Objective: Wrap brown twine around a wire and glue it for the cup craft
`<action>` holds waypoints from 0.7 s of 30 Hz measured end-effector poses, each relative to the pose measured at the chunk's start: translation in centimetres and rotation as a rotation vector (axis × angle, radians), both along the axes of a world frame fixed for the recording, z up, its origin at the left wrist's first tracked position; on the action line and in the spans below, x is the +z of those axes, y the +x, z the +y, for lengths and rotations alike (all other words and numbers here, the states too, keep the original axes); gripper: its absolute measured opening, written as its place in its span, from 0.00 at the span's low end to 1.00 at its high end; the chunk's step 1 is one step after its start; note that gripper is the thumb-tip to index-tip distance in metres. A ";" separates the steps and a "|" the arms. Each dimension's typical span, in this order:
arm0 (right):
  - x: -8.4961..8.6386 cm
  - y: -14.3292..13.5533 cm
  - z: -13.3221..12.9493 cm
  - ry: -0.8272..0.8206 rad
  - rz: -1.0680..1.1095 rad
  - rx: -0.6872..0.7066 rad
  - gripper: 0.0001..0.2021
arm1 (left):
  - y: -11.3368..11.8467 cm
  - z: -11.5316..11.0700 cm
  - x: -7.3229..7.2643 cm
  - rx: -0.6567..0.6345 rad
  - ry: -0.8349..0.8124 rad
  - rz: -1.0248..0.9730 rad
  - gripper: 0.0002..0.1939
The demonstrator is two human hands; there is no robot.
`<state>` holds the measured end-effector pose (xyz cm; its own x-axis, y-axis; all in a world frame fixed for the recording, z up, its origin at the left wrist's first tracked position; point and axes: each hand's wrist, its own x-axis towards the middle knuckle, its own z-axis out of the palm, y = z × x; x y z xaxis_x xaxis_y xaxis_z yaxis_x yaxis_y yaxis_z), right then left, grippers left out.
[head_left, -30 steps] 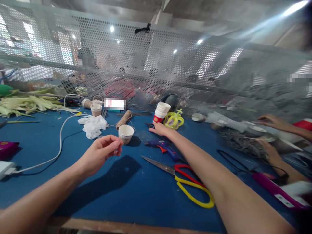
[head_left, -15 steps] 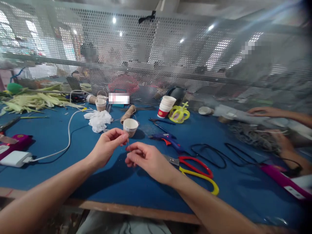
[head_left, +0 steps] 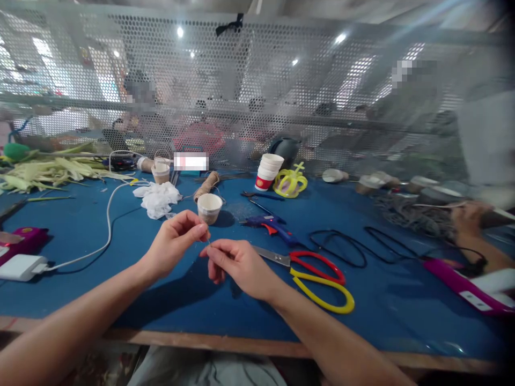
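Observation:
My left hand (head_left: 177, 241) pinches a thin strand (head_left: 208, 239) between thumb and forefinger, just in front of a small pale cup (head_left: 210, 208). Close by on the right, my right hand (head_left: 237, 265) is closed on the lower part of the same strand, thumb against forefinger. The strand is too fine to make out fully. Both hands are above the blue tabletop. Behind the cup lies a roll of brown twine (head_left: 206, 186). Scissors (head_left: 317, 268) with red and yellow handles lie to the right of my right hand.
A blue glue gun (head_left: 271, 225), stacked paper cups (head_left: 269, 171) and a yellow crown-shaped piece (head_left: 290, 183) stand beyond. White crumpled cloth (head_left: 159, 199), a charger (head_left: 24, 265) and pale husks (head_left: 52, 170) are left. Another person's hand (head_left: 470, 220) touches grey cord (head_left: 414, 217) at right.
My right hand has moved up and closer to my left hand, so less of the strand shows between them. The other person's upper hand and the grey sheet near it have gone from their place.

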<state>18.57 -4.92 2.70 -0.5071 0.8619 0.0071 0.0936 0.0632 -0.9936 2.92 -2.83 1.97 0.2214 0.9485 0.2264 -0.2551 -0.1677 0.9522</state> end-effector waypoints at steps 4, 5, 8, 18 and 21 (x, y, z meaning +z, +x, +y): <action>-0.5 0.0 0.2 -0.182 0.192 0.106 0.14 | -0.1 -0.2 0.1 -0.055 -0.031 -0.008 0.08; -0.7 0.0 0.2 -0.214 0.220 0.119 0.13 | -0.1 -0.2 0.1 -0.067 -0.040 -0.015 0.08; -0.9 -0.1 0.3 -0.227 0.256 0.105 0.13 | -0.1 -0.2 0.2 -0.063 -0.038 -0.025 0.08; -0.9 0.0 0.3 -0.150 0.126 0.067 0.12 | -0.2 -0.1 0.1 -0.065 0.009 0.071 0.07; -0.7 0.0 0.4 -0.146 0.131 0.043 0.13 | -0.1 0.0 0.1 -0.030 -0.028 0.031 0.07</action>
